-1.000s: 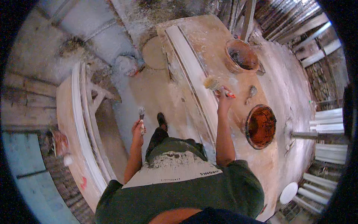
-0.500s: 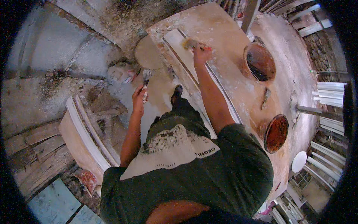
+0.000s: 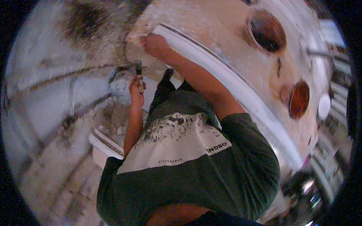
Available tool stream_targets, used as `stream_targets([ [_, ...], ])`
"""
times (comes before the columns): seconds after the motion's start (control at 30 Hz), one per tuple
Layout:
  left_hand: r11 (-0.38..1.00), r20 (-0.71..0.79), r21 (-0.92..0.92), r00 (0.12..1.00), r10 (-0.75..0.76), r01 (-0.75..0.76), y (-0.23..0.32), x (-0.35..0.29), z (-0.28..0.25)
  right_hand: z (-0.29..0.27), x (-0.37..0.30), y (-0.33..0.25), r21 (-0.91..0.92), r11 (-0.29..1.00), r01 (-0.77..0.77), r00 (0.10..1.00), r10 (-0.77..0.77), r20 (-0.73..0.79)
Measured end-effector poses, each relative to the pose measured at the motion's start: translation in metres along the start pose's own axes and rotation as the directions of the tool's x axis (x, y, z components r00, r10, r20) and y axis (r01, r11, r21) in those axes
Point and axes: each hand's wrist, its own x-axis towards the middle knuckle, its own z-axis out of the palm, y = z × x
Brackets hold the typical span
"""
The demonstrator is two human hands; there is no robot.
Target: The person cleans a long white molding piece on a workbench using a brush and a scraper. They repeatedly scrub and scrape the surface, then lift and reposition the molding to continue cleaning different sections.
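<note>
My left hand is closed around the pale handle of a paintbrush, whose dark head points away from me. My right hand reaches across to the far end of a long white moulding strip, by the table's left edge. Its fingers look curled, but blur and the back of the hand hide what is in them. The strip lies along the tan, dusty worktable and runs back towards my right side.
Two round basins stand on the table to the right: a dark one and a reddish-brown one. Beyond them is a white disc. Another white-edged piece sits low on the left.
The view has turned. My right hand has moved left to the strip's far end, and the tan fibrous tuft it held no longer shows. My left hand still holds the paintbrush.
</note>
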Motion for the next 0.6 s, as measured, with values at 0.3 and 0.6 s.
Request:
stream_targets([
  [0.3, 0.961, 0.212, 0.277, 0.975, -0.069, 0.008, 0.089, 0.098, 0.082, -0.128, -0.323, 0.011, -0.159, 0.650, -0.743, 0.667, 0.739, -0.095],
  [0.6, 0.888, 0.617, 0.400, 0.783, -0.077, -0.227, 0.111, 0.107, 0.138, -0.075, -0.217, -0.017, 0.063, 0.882, -0.467, 0.622, 0.378, -0.685],
])
